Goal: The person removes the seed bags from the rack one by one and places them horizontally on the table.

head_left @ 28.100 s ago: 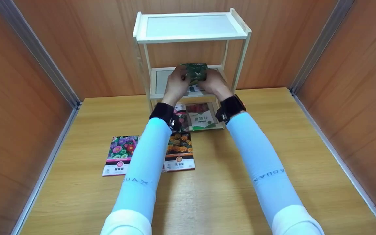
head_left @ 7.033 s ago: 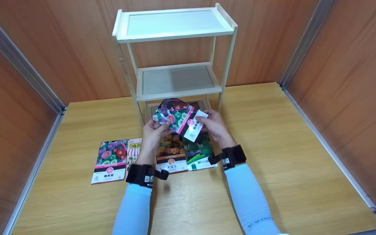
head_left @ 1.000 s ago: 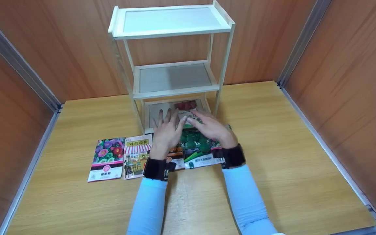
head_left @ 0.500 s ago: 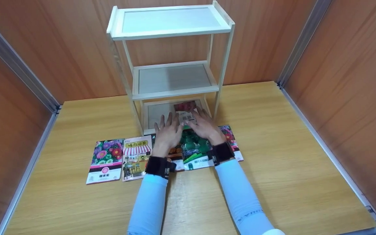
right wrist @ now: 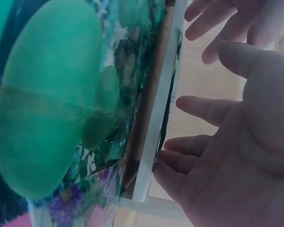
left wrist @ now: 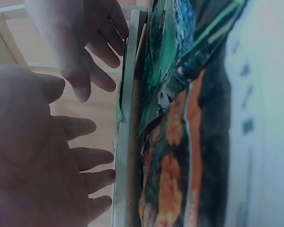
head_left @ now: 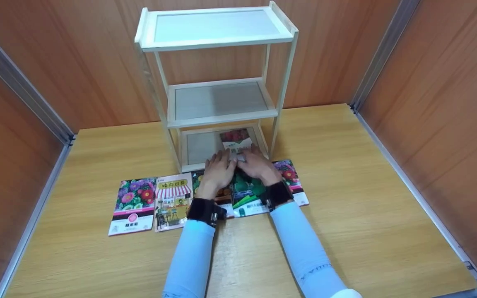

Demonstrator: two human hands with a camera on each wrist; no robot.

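In the head view, a seed packet (head_left: 235,136) with red flowers and a white lower part lies on the rack's bottom shelf (head_left: 199,149). My left hand (head_left: 218,170) and right hand (head_left: 258,166) lie over its near end, close together, hiding that part. In both wrist views the fingers are extended or loosely bent beside the shelf's pale front edge (left wrist: 128,118); no grasp shows. Beneath my wrists are an orange-flower packet (head_left: 224,198) and a green gourd packet (head_left: 246,196), both partly covered. In the right wrist view the gourd print (right wrist: 47,94) is close.
The three-tier pale rack (head_left: 222,120) stands against the back wall. In front, the packet row continues with an aster-like flower packet (head_left: 133,207) and striped-awning packet (head_left: 173,203) at left, and another flower packet (head_left: 291,178) at right. Wooden panels (head_left: 429,124) enclose the table (head_left: 367,215).
Since the oldest frame, packets have joined the front row; the flower packet held seven seconds ago lies at its right end. Over the last second my hands drew together over the bottom-shelf packet.
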